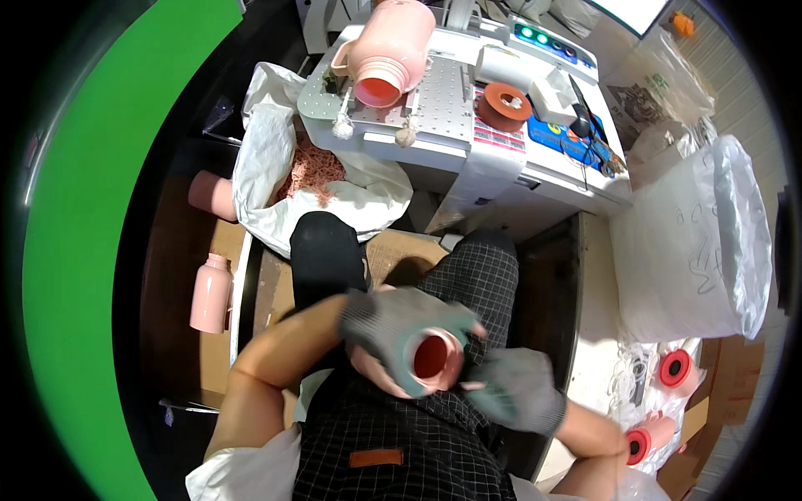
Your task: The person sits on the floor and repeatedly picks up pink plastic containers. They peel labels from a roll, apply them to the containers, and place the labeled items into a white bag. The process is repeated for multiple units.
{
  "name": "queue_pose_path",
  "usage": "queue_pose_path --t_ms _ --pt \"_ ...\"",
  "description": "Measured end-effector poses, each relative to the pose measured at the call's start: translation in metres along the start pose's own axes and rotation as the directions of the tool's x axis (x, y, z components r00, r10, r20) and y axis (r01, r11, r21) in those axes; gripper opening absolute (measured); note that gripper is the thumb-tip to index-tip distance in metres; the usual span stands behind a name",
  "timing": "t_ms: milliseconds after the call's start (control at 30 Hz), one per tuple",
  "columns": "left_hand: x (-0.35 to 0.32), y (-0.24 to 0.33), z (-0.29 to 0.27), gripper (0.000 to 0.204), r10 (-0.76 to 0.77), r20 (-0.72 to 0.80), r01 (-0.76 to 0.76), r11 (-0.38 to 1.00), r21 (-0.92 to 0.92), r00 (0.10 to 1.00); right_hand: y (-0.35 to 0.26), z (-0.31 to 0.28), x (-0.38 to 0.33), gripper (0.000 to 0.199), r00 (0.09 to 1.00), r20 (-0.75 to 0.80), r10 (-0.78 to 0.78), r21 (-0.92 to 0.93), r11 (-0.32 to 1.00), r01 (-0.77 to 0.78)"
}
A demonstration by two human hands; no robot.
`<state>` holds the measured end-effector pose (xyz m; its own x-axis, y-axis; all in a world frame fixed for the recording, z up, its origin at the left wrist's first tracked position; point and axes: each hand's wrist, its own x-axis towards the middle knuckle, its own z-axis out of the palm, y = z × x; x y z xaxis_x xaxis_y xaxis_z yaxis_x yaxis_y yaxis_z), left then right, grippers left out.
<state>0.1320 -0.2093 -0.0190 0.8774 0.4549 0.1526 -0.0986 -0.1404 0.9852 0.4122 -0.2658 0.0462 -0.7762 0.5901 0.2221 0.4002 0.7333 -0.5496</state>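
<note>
My left hand (413, 327), in a grey and green glove with bare fingertips, is wrapped around a pink plastic bottle (452, 365) over my lap. The bottle's round mouth faces up toward me, dark red inside. Just right of the bottle is my right hand (518, 388), gloved the same way and smeared by motion. A bare fingertip of it points at the bottle's rim; whether it holds anything is hidden by blur.
Ahead, a larger pink jug (391, 52) lies tilted on a perforated machine table (447, 104). A white sack (266, 188) holds pink shavings (313, 174). Pink bottles (210, 296) stand at left; red-rimmed pink pieces (675, 369) lie at right beside a large white bag (689, 242).
</note>
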Motion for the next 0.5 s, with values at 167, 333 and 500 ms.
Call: queue_pose_path --t_ms 167,333,500 --pt "-0.073 0.018 -0.004 0.078 0.13 -0.216 -0.134 0.991 -0.006 0.968 0.022 0.036 -0.02 0.025 0.318 -0.865 0.388 0.455 0.873 0.175" --pt "-0.035 0.063 0.022 0.072 0.149 -0.287 0.035 0.834 0.55 0.946 0.085 0.083 0.139 0.061 0.803 -0.569 0.177 0.072 0.983 -0.166" --pt "-0.051 0.053 0.05 0.075 0.111 -0.597 0.264 0.822 0.505 0.795 0.106 0.122 0.161 0.048 0.727 -0.656 0.202 0.144 0.979 -0.141"
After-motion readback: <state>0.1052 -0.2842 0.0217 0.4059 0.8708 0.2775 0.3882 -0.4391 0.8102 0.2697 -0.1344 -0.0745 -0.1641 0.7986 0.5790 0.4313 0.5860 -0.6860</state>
